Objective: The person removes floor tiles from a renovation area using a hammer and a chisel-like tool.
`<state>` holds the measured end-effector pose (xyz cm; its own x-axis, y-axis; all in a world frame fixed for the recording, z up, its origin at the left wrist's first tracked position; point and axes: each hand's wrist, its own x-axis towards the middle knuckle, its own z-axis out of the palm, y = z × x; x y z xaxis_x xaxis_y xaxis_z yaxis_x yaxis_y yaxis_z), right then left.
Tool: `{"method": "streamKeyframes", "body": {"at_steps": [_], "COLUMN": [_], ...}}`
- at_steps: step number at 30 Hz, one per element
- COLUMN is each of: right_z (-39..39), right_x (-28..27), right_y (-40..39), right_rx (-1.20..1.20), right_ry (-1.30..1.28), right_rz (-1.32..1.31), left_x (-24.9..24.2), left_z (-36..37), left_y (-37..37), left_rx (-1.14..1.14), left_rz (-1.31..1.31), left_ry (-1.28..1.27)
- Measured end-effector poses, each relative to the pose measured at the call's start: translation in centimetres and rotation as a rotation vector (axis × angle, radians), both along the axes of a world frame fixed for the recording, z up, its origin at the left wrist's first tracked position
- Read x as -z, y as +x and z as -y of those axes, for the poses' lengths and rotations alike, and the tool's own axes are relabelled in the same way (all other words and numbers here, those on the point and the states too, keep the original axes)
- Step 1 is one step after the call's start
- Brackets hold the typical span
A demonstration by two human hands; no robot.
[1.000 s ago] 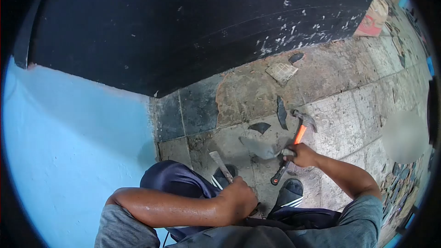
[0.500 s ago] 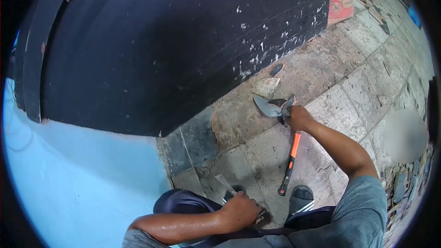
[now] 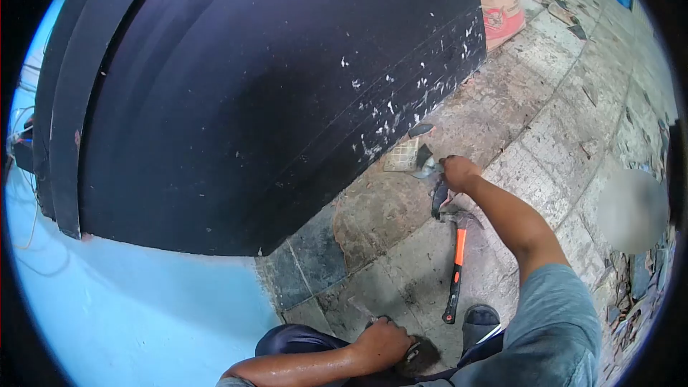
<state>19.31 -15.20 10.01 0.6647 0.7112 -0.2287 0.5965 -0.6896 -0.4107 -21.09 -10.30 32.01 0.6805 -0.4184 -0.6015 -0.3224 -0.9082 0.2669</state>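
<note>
My left hand (image 3: 390,345) is closed round a flat-bladed chisel (image 3: 360,307) near my knees; its blade points up and left, and the fingers hide most of the handle. Farther out, my right hand (image 3: 461,171) pinches a grey tile shard (image 3: 430,167), blurred, low over the floor. Just left of it lies a pale piece with a grid pattern (image 3: 402,155). A dark tile shard (image 3: 439,199) lies below my right hand, beside the head of a claw hammer (image 3: 456,265) with an orange and black handle. Another dark shard (image 3: 421,130) lies by the wall base.
A black panel wall (image 3: 272,115) with white chips fills the upper left, above a light blue surface (image 3: 165,301). Dark tiles (image 3: 315,261) remain at its corner. A paper sack (image 3: 499,7) stands at the back. Broken tile pieces (image 3: 640,276) are heaped on the right.
My view has shifted slightly. My right hand has moved away from the hammer head, and the tile shards near it have changed position. My left hand still grips the chisel.
</note>
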Motion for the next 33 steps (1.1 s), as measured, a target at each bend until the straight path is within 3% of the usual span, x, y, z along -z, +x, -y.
{"method": "streamKeyframes", "body": {"at_steps": [4,10,14,16,18,20,22,25,27,28,29,31,32,33], "right_z": [0.6,9.0,16.4,20.8,24.8,29.8,30.6,32.3,31.3,31.9,30.4,27.7,25.9,23.0], "right_x": [0.0,-0.1,-0.1,1.7,2.2,4.7,-0.9,-2.1,1.4,4.0,5.1,9.0,7.8,1.3], "right_y": [-1.3,-3.9,-2.9,-1.0,0.8,5.1,6.5,8.3,8.2,8.4,7.1,5.7,4.0,1.0], "right_rx": [0.031,0.17,0.485,0.695,0.993,1.2,1.631,1.73,1.521,1.423,1.313,1.296,1.25,1.219], "right_ry": [0.056,0.252,0.254,0.372,0.443,0.662,0.792,0.693,0.796,0.67,0.498,0.557,0.671,0.673], "right_rz": [-0.015,-0.056,0.001,0.014,0.294,0.82,0.642,0.379,0.444,0.269,0.384,0.167,-0.035,-0.308], "left_x": [0.0,-1.4,-0.7,-1.2,-1.4,-1.4,-2.2,-2.5,-2.5,-2.3,-2.2,-2.2,-2.3,-2.6], "left_z": [-0.4,-0.7,-0.9,-0.8,-0.8,-0.8,-0.6,-0.2,-0.2,-0.1,-0.1,-0.1,-0.1,0.0], "left_y": [0.2,0.9,0.4,0.5,0.4,0.1,0.7,0.8,0.9,0.8,0.7,0.7,0.8,1.1], "left_rx": [-0.006,-0.023,0.007,0.001,-0.021,-0.059,-0.059,-0.027,-0.005,0.0,0.002,0.001,0.0,0.002], "left_rz": [-0.103,-0.149,-0.169,-0.137,-0.066,0.044,0.022,-0.033,-0.058,-0.065,-0.072,-0.102,-0.118,-0.147], "left_ry": [0.042,0.014,0.051,0.036,-0.001,-0.053,-0.042,-0.007,0.01,0.011,0.011,0.009,0.009,0.031]}}
